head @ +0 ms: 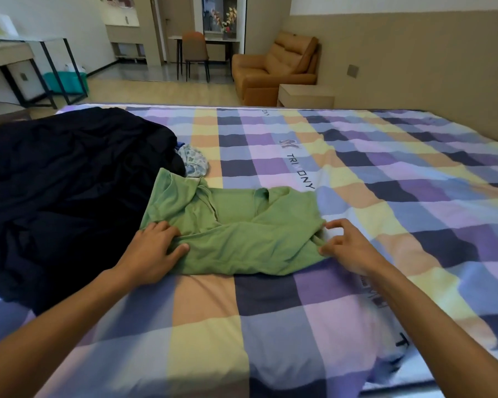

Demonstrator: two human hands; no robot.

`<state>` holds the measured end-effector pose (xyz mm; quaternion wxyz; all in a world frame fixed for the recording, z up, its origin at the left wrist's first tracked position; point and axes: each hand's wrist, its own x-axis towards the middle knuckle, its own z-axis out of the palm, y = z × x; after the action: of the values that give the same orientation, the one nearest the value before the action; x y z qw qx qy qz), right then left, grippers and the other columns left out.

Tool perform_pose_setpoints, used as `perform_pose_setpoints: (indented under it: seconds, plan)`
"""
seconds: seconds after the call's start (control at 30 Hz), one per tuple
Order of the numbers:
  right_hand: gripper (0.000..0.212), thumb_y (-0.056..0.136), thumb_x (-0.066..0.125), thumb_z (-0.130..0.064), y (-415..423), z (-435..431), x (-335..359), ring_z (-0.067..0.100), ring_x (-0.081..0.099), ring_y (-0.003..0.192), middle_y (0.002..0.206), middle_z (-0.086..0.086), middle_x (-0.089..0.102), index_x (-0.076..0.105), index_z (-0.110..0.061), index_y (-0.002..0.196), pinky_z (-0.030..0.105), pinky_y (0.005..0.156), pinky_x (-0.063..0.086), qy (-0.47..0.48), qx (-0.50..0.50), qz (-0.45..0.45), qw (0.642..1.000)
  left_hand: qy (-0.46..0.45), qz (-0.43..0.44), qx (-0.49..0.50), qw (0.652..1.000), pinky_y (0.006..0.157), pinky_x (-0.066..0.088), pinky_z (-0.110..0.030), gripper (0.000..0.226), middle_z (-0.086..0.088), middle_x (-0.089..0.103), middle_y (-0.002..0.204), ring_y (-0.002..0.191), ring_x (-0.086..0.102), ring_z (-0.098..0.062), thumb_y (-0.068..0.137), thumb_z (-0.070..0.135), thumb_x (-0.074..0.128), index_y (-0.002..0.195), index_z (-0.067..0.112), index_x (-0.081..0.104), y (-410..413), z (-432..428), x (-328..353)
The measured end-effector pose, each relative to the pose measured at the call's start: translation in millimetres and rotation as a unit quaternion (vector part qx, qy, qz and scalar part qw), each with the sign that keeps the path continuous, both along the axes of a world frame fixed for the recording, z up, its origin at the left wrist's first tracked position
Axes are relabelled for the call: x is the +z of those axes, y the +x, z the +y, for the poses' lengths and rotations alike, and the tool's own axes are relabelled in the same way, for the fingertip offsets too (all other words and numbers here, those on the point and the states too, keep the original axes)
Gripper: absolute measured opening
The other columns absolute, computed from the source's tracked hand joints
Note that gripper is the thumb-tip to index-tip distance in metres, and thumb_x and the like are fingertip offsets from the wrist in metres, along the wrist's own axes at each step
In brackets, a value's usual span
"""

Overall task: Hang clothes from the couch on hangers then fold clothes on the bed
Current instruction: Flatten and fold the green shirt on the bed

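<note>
Beige panelled wall (414, 67) on right. Tan couch (273, 70) against it, low side table (305, 96) just beside. Brown chair (194, 47) at far desk (216, 39). Pale floor (156, 87).

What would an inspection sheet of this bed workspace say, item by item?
Surface: bed with a checked cover, slightly wrinkled.
Job's things: green shirt lies partly folded; dark clothes are heaped to its left; patterned garment lies beside the heap.
Clutter: nothing seen.
Hands: left hand grips the shirt's left edge; right hand pinches its right edge.
Cables: nothing seen.
Surroundings: couch, chair and bedside table stand beyond the bed.
</note>
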<state>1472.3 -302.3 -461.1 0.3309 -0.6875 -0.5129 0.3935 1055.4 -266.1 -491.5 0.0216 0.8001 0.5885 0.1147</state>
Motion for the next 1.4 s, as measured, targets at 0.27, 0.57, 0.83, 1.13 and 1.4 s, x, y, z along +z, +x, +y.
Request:
perform_pose_setpoints:
  seconds: [0.27,0.57,0.83,1.13,1.4]
  plan:
    - [0.028,0.081,0.069,-0.002,6,-58,10,0.009,0.047,0.058,0.066,0.001,0.052,0.059,-0.002,0.106,0.021,0.055,0.038,-0.068,0.075,-0.054,0.993,0.007,-0.001,0.007,1.000,0.078,0.041,-0.041,0.064,-0.003,0.056,0.098,0.101,0.057,-0.031,0.081,0.069,0.021,0.097,0.021,0.061,-1,1,-9]
    - [0.061,0.093,0.070,-0.023,-8,64,22,0.025,0.058,0.107,0.128,0.011,0.056,0.041,-0.015,0.145,0.032,0.087,0.044,0.035,-0.045,-0.072,0.996,0.040,-0.066,0.050,0.996,0.085,0.041,-0.043,0.050,0.000,0.054,0.094,0.098,0.054,-0.028,0.084,0.066,0.028,0.089,0.025,0.057,28,-7,1]
    - [0.018,0.090,0.070,-0.005,0,82,22,0.023,0.048,0.050,0.067,0.018,0.056,0.057,0.003,0.099,0.020,0.039,0.035,-0.083,-0.067,-0.040,0.993,-0.179,-0.396,-0.025,0.900,0.059,0.040,-0.023,0.012,0.001,0.059,0.072,0.062,0.051,-0.013,0.100,0.025,0.058,0.104,0.017,0.065,194,34,33]
    - [0.047,0.083,0.061,0.017,20,78,52,0.021,0.065,0.065,0.089,0.018,0.067,0.062,-0.005,0.124,0.025,0.055,0.056,0.053,-0.047,0.198,0.978,-0.248,-0.581,0.042,0.774,0.055,0.049,-0.016,0.015,-0.003,0.067,0.088,0.073,0.061,-0.014,0.091,0.000,0.067,0.096,0.014,0.070,247,118,66]
    - [0.056,0.092,0.068,-0.001,7,59,32,0.024,0.058,0.076,0.095,0.020,0.064,0.038,-0.014,0.138,0.026,0.061,0.050,0.015,-0.070,0.162,0.984,-0.168,-0.225,0.077,0.957,0.086,0.046,-0.037,0.044,-0.012,0.055,0.125,0.109,0.057,-0.032,0.097,0.025,0.059,0.136,0.008,0.045,193,132,75]
